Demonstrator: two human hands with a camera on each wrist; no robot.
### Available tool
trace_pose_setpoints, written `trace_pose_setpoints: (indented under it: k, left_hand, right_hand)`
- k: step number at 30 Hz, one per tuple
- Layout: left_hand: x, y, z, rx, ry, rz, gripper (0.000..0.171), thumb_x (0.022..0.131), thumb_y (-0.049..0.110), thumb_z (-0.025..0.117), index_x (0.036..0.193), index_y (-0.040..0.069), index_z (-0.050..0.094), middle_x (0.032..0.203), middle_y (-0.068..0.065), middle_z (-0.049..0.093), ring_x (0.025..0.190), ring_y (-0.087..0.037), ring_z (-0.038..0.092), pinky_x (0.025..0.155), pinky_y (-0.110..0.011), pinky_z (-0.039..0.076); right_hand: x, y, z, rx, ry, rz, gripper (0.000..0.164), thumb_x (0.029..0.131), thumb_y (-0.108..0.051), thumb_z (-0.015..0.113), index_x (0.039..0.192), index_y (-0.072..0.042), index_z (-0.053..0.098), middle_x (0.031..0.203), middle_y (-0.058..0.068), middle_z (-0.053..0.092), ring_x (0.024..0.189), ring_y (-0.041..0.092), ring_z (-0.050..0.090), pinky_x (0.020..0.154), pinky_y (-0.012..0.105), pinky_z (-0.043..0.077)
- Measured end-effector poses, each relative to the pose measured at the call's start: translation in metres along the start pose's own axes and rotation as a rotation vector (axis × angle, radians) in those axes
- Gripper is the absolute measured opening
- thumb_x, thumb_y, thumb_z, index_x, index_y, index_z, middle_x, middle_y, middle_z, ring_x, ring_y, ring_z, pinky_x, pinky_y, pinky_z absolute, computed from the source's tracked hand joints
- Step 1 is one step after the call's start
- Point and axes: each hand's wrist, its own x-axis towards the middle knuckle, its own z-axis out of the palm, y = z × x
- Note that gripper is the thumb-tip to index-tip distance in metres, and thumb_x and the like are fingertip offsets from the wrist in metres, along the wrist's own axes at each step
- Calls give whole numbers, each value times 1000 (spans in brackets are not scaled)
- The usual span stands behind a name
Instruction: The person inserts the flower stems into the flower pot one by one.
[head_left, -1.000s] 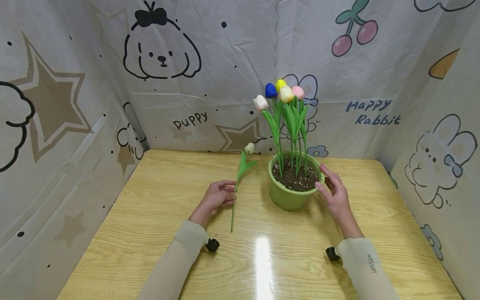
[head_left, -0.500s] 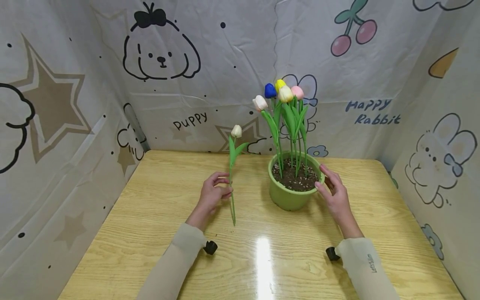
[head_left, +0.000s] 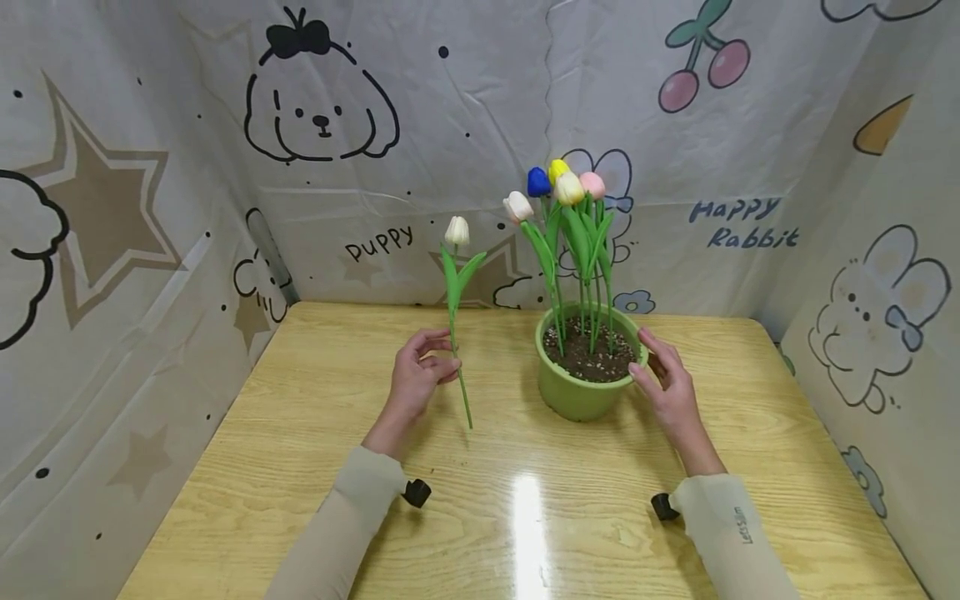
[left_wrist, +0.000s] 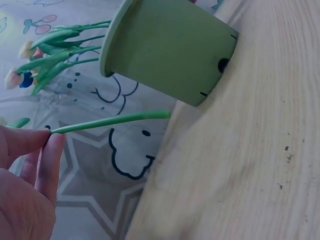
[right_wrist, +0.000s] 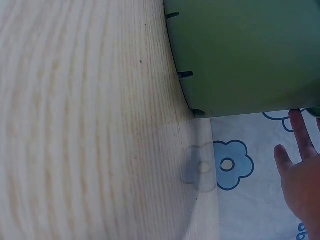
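An artificial white tulip [head_left: 457, 231] stands nearly upright in my left hand [head_left: 417, 371], left of the pot. Thumb and fingers pinch its green stem [left_wrist: 115, 120] partway down, and the stem's lower end sticks out free above the table. A green flowerpot [head_left: 577, 396] filled with dark soil [head_left: 588, 358] holds several artificial tulips [head_left: 581, 242] in white, blue, yellow, cream and pink. My right hand [head_left: 670, 392] rests against the pot's right rim, fingers spread and fairly straight. In the right wrist view, a fingertip touches the pot wall [right_wrist: 250, 55].
The pot stands on a wooden table [head_left: 315, 392] toward its back edge. A printed cloth [head_left: 465, 108] hangs close behind the table and along both sides. Small dark crumbs [left_wrist: 286, 156] lie on the tabletop.
My left hand has lifted the white tulip and drawn it slightly left and back; its stem has swung more upright, bottom end toward the right. The right hand and pot stay put.
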Motion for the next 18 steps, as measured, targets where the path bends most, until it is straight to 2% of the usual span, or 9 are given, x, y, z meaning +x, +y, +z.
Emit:
trace_pose_setpoints:
  k: [4,10,14,18]
  left_hand:
    - [0,4,3,-10,4,31,50,87,-18,70,133,0,60,113,-14,63,78,-12,69,73,-28,65]
    - [0,11,9,-21,-11,94,48,89,-16,70,132,2,61,116,-18,62,80,-12,69,75,-30,66]
    - [1,21,15,-25,-13,142,47,88,-17,70,132,0,61,112,-16,63,78,-11,68,74,-28,65]
    - [3,31,21,-21,-24,183,47,88,-18,69,133,-6,58,113,-19,61,78,-11,67,73,-27,65]
  right_hand:
    - [-1,1,-2,-7,1,1,56,103,0,59,157,-5,43,156,20,39,131,4,50,115,9,35]
    - [-1,2,-2,-7,-6,1,56,103,-2,59,157,-7,43,156,19,39,132,7,49,116,10,35]
    - [-1,3,-2,0,-8,-2,56,103,-1,58,157,-5,43,156,19,39,131,7,50,116,10,35]
    - [0,3,-2,5,-6,-2,56,103,-1,59,156,-4,43,156,19,39,130,5,50,116,9,35]
